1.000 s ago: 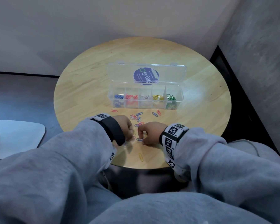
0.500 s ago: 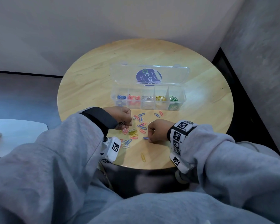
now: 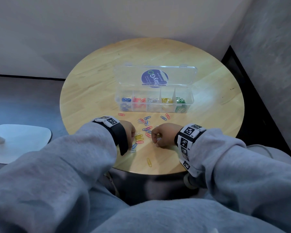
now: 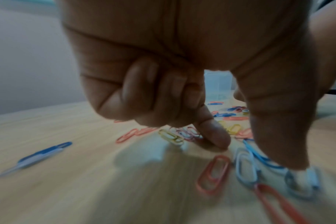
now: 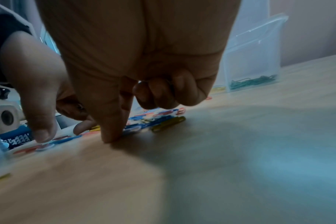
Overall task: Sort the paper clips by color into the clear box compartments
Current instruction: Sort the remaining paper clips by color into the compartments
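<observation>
A clear box (image 3: 190, 105) stands open mid-table, its compartments holding blue, red, white, yellow and green clips. Loose coloured paper clips (image 3: 145, 122) lie scattered in front of it. My left hand (image 3: 128, 132) is down among them. Its thumb presses a white clip (image 4: 301, 181), its index fingertip (image 4: 219, 141) touches the table apart from the thumb, and the other fingers are curled. My right hand (image 3: 155, 141) has thumb and index tips together (image 5: 113, 137) on a pale clip (image 3: 155, 144) lying on the table.
The round wooden table (image 3: 94, 91) ends just before my sleeves, where a lone yellow clip (image 3: 149, 162) lies near the edge. A white base (image 3: 18, 142) sits on the floor at the left. Walls close in behind and at the right.
My left hand, raised and turned half a second ago, has come back down onto the clips. My right hand has stayed at the same spot, pinching at the table.
</observation>
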Action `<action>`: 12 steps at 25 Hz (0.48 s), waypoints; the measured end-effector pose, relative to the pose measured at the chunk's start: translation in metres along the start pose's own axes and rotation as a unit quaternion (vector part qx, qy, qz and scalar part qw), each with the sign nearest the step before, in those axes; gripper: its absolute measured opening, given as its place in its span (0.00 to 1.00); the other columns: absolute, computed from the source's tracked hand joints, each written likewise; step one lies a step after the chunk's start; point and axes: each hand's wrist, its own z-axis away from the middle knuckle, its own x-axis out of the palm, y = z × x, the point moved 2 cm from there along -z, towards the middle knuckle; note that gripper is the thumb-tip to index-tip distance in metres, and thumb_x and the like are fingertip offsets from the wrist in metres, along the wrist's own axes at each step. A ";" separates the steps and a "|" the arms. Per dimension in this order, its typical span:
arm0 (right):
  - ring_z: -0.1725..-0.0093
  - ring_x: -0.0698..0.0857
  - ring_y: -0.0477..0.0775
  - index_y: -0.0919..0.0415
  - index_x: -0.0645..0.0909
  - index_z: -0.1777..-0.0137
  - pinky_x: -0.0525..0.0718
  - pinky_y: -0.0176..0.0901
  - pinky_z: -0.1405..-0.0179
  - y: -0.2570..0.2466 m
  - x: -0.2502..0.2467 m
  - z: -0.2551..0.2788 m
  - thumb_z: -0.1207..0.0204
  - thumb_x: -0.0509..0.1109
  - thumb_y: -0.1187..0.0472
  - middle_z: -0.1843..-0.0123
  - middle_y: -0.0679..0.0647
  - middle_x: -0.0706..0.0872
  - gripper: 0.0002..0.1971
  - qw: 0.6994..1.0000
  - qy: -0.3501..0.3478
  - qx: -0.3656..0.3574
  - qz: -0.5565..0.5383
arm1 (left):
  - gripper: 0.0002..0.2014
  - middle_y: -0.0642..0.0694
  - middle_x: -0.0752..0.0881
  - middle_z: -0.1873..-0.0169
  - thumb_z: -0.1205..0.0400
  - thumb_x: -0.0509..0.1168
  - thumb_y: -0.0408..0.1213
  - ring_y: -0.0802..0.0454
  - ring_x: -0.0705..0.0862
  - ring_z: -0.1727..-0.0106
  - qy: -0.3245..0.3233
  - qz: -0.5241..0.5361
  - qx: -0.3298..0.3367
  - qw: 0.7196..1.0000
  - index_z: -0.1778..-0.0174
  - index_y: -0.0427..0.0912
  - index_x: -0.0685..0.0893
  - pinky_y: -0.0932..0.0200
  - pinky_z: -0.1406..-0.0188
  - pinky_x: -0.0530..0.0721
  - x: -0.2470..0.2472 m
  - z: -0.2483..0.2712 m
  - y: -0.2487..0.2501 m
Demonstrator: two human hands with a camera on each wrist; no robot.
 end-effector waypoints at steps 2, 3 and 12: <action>0.54 0.76 0.48 0.57 0.84 0.49 0.70 0.36 0.66 0.003 -0.001 -0.001 0.27 0.72 0.59 0.62 0.43 0.77 0.07 1.000 -0.003 0.011 0.000 | 0.13 0.49 0.84 0.66 0.37 0.79 0.42 0.49 0.80 0.62 -0.009 -0.009 0.001 1.000 0.65 0.47 0.81 0.58 0.61 0.78 0.002 0.000 0.002; 0.55 0.76 0.48 0.56 0.83 0.51 0.70 0.37 0.66 0.005 -0.001 -0.001 0.27 0.72 0.59 0.63 0.44 0.77 0.06 1.000 -0.004 0.018 0.000 | 0.14 0.49 0.84 0.66 0.37 0.79 0.43 0.49 0.80 0.62 -0.011 -0.015 0.003 1.000 0.65 0.46 0.81 0.58 0.62 0.77 0.003 0.000 0.002; 0.63 0.77 0.48 0.51 0.75 0.71 0.72 0.33 0.70 0.023 -0.001 0.004 0.30 0.72 0.61 0.69 0.44 0.78 0.12 0.996 0.015 0.072 -0.047 | 0.13 0.50 0.83 0.64 0.35 0.79 0.45 0.50 0.81 0.59 0.009 -0.061 0.018 0.998 0.67 0.49 0.79 0.60 0.63 0.76 0.008 -0.001 0.006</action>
